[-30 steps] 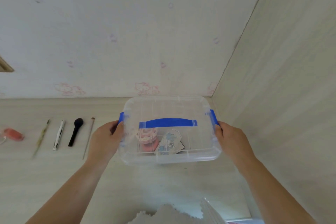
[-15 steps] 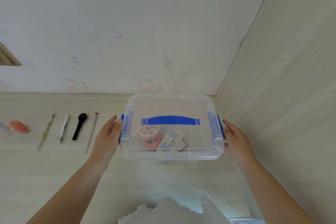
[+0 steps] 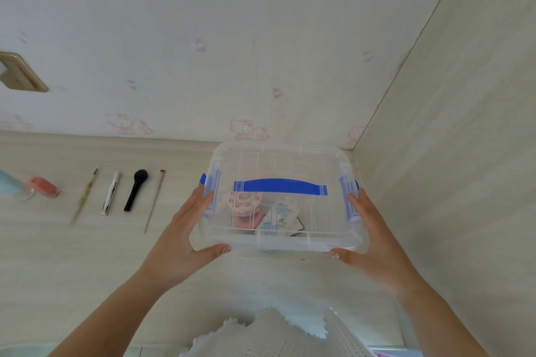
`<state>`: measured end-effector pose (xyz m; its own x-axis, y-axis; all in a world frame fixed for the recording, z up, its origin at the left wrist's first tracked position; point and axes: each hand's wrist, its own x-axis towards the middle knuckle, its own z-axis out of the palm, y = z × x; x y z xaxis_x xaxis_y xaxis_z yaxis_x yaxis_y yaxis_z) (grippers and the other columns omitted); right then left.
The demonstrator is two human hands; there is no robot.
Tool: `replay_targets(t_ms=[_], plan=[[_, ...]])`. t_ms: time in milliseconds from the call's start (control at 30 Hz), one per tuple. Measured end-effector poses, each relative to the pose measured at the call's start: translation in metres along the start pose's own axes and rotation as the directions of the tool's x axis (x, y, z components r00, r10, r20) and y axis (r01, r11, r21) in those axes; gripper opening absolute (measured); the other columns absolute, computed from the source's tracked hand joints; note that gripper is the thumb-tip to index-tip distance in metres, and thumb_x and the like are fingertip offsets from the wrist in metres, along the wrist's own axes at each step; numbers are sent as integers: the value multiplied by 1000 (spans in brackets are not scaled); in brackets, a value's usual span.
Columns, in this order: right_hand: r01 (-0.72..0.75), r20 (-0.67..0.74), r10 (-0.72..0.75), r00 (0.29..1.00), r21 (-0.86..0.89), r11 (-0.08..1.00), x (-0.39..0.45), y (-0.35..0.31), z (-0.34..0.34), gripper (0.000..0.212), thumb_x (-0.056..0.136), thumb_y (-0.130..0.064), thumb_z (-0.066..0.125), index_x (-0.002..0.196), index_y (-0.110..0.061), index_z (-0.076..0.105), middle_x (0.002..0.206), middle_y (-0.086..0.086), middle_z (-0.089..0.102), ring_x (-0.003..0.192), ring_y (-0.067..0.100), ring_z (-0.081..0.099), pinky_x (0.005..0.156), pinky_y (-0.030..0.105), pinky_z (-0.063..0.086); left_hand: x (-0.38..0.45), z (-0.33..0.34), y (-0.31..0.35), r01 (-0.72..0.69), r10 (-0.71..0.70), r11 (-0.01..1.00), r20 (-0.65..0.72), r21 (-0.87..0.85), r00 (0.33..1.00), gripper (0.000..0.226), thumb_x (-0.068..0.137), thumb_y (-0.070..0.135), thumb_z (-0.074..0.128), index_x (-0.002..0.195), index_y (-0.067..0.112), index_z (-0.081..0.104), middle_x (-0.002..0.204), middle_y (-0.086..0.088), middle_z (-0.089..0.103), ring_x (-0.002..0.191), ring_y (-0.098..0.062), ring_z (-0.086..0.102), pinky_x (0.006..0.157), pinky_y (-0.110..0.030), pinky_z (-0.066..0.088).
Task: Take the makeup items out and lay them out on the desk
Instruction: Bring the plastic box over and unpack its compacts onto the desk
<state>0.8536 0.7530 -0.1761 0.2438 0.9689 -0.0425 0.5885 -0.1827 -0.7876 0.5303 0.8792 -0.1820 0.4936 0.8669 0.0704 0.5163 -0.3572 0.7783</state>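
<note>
The bench point(image 3: 72, 269) carries a clear box point(image 3: 278, 238) at its 2 o'clock corner, lid on, blue handle point(image 3: 280, 185) on top. The left hand point(image 3: 185, 238) and right hand point(image 3: 374, 240) flank its sides, each grip spread wide, thumbs at the near edge. Brushes point(image 3: 135, 190) lie at 10 o'clock.

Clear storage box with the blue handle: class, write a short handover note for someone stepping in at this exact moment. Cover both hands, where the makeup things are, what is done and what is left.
Left hand: open, flat against the clear box by its left blue latch.
Right hand: open, flat against the right side by its latch.
The lid, with its blue handle, is on.
Done: a pink item, thin stick, white tool, black brush and slim brush lie in a row on the desk.
Left: open the box, lay out the pink round item and blue-patterned item.
</note>
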Motion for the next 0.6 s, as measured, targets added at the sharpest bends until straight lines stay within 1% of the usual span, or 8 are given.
replay_targets(t_ms=[67,133,233,333,400,467,533,600], plan=[[0,10,0,1000,11,1000,0,-3,-5,95,64,-27,84,127,-62,22,151,-33,5,132,-22,10,94,-7,16,0,-2,3,-1,1,1000,-8,-7,1000,88,59,56,72,133,58,23,151,31,17,138,11,16,110,-23,20],[-1,-7,2,1000,42,999,2,-8,-11,88,61,-40,81,123,-69,25,147,-40,10,130,-23,15,94,-5,19,1,-4,5,3,-4,1000,-28,-25,1000,87,59,56,71,133,57,26,148,36,20,136,14,18,107,-10,20],[2,-79,11,997,158,987,13,-19,-20,79,57,-51,74,122,-66,31,143,-38,25,126,-23,25,102,13,25,10,-9,10,-6,1,999,-90,-52,996,82,65,57,70,135,54,28,141,43,25,131,19,22,98,4,20],[19,-176,28,984,258,966,33,-33,-27,60,68,-59,70,117,-67,38,135,-40,36,123,-20,34,101,21,31,31,-14,25,19,-49,981,-152,-192,987,62,70,60,63,124,64,32,134,44,36,128,17,30,100,-8,26],[26,-191,37,981,314,949,51,-41,-31,58,67,-61,58,121,-63,38,141,-27,40,131,-6,36,108,27,30,52,-15,33,51,-113,949,-185,-310,976,58,70,60,57,124,59,37,134,33,44,129,5,38,104,-21,30],[34,-193,35,981,343,939,69,-44,-37,67,67,-58,59,130,-54,35,145,-16,39,134,3,36,109,26,29,74,-16,40,92,-170,941,-220,-325,961,63,73,60,53,133,43,40,134,17,50,124,-1,46,102,-20,34],[22,-180,44,983,353,935,87,-46,-41,78,69,-52,67,138,-49,30,146,-16,38,134,0,34,99,17,33,95,-19,48,133,-229,927,-249,-351,941,69,72,67,47,134,35,42,116,17,57,102,19,50,83,-4,35],[2,-172,61,983,344,939,104,-47,-43,82,73,-52,70,141,-46,25,145,-17,38,134,-4,32,84,10,36,117,-20,52,164,-281,906,-265,-391,922,70,74,73,45,131,32,44,96,22,54,81,26,49,70,-6,35]])
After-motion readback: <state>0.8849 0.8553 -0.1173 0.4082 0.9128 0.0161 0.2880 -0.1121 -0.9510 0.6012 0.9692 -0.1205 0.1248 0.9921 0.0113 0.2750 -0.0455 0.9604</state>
